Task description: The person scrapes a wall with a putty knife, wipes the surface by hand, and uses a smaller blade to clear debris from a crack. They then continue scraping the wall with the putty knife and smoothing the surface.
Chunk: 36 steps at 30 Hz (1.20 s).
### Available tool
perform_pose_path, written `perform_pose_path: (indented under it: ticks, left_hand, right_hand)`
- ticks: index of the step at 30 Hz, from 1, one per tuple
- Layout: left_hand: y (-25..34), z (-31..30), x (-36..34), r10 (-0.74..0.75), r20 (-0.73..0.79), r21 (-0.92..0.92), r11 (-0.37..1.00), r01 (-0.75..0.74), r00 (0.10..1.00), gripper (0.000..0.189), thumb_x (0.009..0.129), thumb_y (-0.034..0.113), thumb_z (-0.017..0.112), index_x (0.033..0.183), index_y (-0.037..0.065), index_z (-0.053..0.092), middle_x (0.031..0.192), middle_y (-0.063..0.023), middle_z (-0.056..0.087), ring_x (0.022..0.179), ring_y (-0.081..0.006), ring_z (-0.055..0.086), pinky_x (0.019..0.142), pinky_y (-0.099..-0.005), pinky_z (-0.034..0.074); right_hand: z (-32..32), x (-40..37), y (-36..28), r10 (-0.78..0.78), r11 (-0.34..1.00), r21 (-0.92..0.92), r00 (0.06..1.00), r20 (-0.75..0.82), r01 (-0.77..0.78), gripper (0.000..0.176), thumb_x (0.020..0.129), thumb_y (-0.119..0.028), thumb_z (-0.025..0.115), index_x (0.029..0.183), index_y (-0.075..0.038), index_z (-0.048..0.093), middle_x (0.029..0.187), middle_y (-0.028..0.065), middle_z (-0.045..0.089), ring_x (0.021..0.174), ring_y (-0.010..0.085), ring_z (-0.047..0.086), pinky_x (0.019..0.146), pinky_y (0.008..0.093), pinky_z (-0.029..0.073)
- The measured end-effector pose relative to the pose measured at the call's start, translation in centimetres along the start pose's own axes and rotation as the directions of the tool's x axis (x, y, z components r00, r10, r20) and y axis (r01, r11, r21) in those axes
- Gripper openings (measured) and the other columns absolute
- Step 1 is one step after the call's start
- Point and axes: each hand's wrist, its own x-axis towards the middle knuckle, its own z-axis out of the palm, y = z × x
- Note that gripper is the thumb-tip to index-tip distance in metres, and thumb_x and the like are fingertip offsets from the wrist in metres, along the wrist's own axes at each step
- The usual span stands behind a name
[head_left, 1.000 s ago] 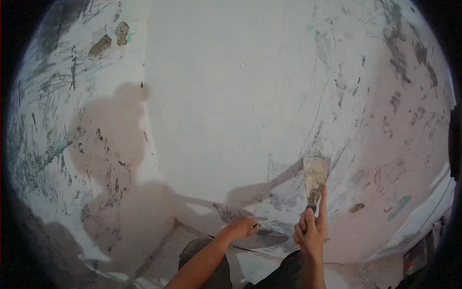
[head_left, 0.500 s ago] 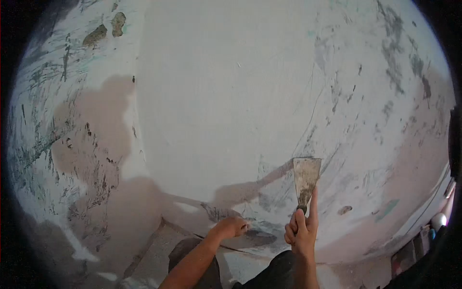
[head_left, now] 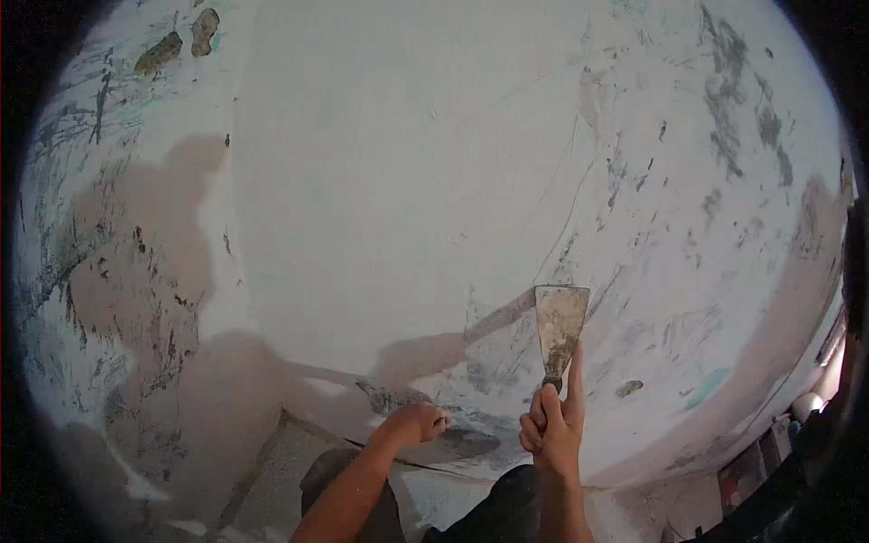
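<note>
In the head view, my right hand is closed around the handle of a putty knife, its index finger stretched along the blade's side. The blade is broad, worn and stained, and points up with its top edge against or very close to the wall. My left hand is curled into a fist low down, near a dark smeared patch on the wall. Whether those fingers hold anything is hidden.
Grey scrapes and patches cover the wall's right side. Chipped holes show at upper left. My shadow falls across the left. My knees are close below, above the concrete floor. Objects, partly dark, stand at lower right.
The view has shifted slightly, so the wall marks and both hands appear a little further left. The putty knife stays upright in my right hand, its blade at about the same wall spot.
</note>
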Motion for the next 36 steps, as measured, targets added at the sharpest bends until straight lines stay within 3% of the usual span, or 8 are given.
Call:
perform_pose_path:
  ticks: [2,4,11,16,20,22,29,36]
  left_hand:
    - [-0.6,1.1,0.1,0.003,0.034,-0.022,1.0,-0.002,0.999,0.034,0.095,0.031,0.053,0.116,0.008,0.064,0.108,-0.0195,0.066,0.097,-0.037,0.064,0.085,-0.049,0.049]
    - [-0.9,1.7,0.2,0.097,-0.218,-0.015,0.995,-0.103,0.971,0.023,0.089,0.021,0.054,0.104,0.007,0.064,0.094,-0.0192,0.067,0.085,-0.0385,0.063,0.074,-0.0494,0.047]
    - [-0.9,2.0,0.3,0.01,-0.125,-0.054,0.998,-0.017,0.992,0.024,0.09,0.022,0.053,0.104,0.007,0.065,0.091,-0.02,0.065,0.087,-0.0375,0.063,0.075,-0.0495,0.048]
    - [-2.2,2.7,0.9,0.104,-0.174,0.047,0.994,-0.097,0.979,0.024,0.092,0.022,0.05,0.099,0.003,0.064,0.091,-0.0211,0.064,0.083,-0.0372,0.062,0.07,-0.0492,0.046]
    - [-0.5,1.2,0.2,0.009,-0.05,0.012,1.0,-0.008,0.999,0.025,0.091,0.023,0.051,0.1,0.003,0.064,0.088,-0.0216,0.064,0.082,-0.038,0.062,0.071,-0.0497,0.047]
    - [-0.7,1.6,-0.1,0.13,-0.089,-0.03,0.991,-0.133,0.987,0.025,0.091,0.023,0.053,0.1,0.003,0.065,0.086,-0.022,0.065,0.079,-0.0389,0.063,0.072,-0.0497,0.049]
    - [-1.1,1.2,0.6,0.132,-0.17,0.007,0.991,-0.133,0.977,0.023,0.089,0.021,0.054,0.099,0.003,0.065,0.086,-0.0212,0.066,0.079,-0.0388,0.063,0.073,-0.0492,0.049]
    - [-0.4,0.8,0.1,-0.015,-0.049,-0.012,1.0,0.015,0.999,0.025,0.091,0.021,0.051,0.104,0.007,0.068,0.091,-0.0203,0.067,0.08,-0.0381,0.064,0.076,-0.0489,0.049]
  right_hand:
    - [0.3,0.4,-0.1,0.002,1.0,0.0,1.0,-0.008,-0.002,0.07,0.104,-0.021,0.048,0.158,-0.025,0.004,0.059,-0.0043,0.029,0.041,0.0048,0.025,0.036,0.0238,0.021]
    - [0.2,0.3,-0.1,0.009,1.0,0.008,1.0,-0.026,-0.009,0.07,0.104,-0.02,0.049,0.158,-0.023,0.004,0.06,-0.0041,0.031,0.042,0.0048,0.027,0.037,0.0239,0.022]
    - [-0.2,0.5,0.1,0.015,0.999,0.03,1.0,-0.018,-0.014,0.069,0.105,-0.018,0.046,0.158,-0.026,0.004,0.06,-0.0038,0.03,0.041,0.0045,0.026,0.034,0.0231,0.022]
    - [-0.2,0.7,0.1,-0.009,0.995,0.095,1.0,0.029,0.007,0.067,0.105,-0.018,0.044,0.158,-0.027,0.004,0.058,-0.0044,0.028,0.04,0.0042,0.024,0.033,0.0222,0.021]
    - [-0.5,0.6,1.1,-0.012,0.985,0.172,0.999,0.031,0.006,0.071,0.104,-0.018,0.047,0.158,-0.024,0.002,0.058,-0.0049,0.029,0.041,0.0041,0.027,0.034,0.0233,0.025]
    - [0.2,1.0,0.3,-0.011,0.99,0.14,1.0,0.026,0.007,0.071,0.104,-0.02,0.048,0.158,-0.023,0.001,0.058,-0.0052,0.028,0.041,0.0042,0.025,0.034,0.0233,0.024]
    - [0.3,1.3,0.2,-0.007,0.991,0.135,1.0,0.031,0.002,0.071,0.104,-0.02,0.046,0.158,-0.023,0.0,0.058,-0.0051,0.028,0.041,0.0042,0.024,0.035,0.0226,0.022]
    - [0.6,0.8,0.5,-0.027,0.989,0.144,0.999,0.025,0.023,0.071,0.104,-0.019,0.046,0.158,-0.023,0.0,0.059,-0.0045,0.03,0.041,0.0044,0.025,0.035,0.0234,0.023]
